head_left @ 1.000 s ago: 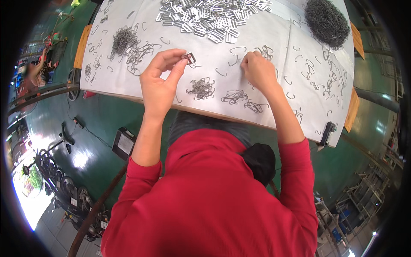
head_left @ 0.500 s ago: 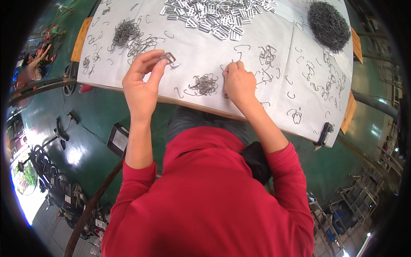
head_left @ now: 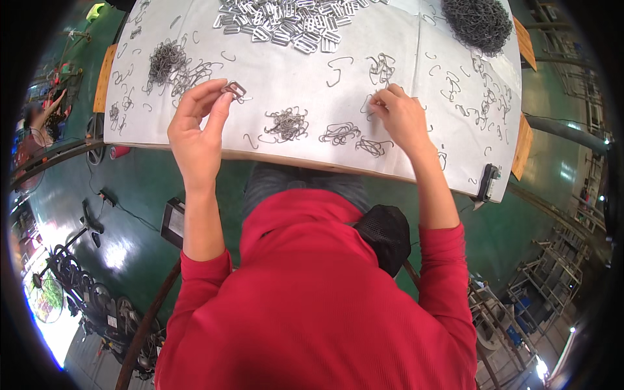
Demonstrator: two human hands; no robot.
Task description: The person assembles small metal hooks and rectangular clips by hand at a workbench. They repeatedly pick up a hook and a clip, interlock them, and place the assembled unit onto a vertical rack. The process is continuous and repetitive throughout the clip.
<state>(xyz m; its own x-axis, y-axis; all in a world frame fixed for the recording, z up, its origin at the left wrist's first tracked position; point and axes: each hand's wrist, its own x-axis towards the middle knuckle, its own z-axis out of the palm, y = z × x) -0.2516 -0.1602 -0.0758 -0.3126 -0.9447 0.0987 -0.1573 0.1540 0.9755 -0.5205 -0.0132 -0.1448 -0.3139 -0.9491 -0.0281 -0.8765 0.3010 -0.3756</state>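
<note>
My left hand (head_left: 200, 140) pinches a small rectangular metal buckle (head_left: 236, 89) between thumb and fingertips, lifted over the white-covered table (head_left: 312, 71). To the right, my right hand (head_left: 404, 122) has its fingers closed at a thin bent wire hook (head_left: 366, 106), whose curve shows beside the fingertips. Between the hands, near the front edge, lies a small heap of wire hooks (head_left: 286, 124). Two smaller clusters of hooks, one (head_left: 340, 133) left of the other (head_left: 370, 147), sit below my right hand.
A spread of silver buckles (head_left: 279, 26) lies at the far middle. A dense mound of hooks (head_left: 478, 25) stands far right, a smaller heap (head_left: 167, 62) at left. Loose hooks scatter across the right side. A black clip-like object (head_left: 488, 182) sits at the near right corner.
My right hand has moved right, from beside the small heap to the loose hooks, uncovering two small clusters. My left hand keeps the buckle. The whole view has shifted slightly.
</note>
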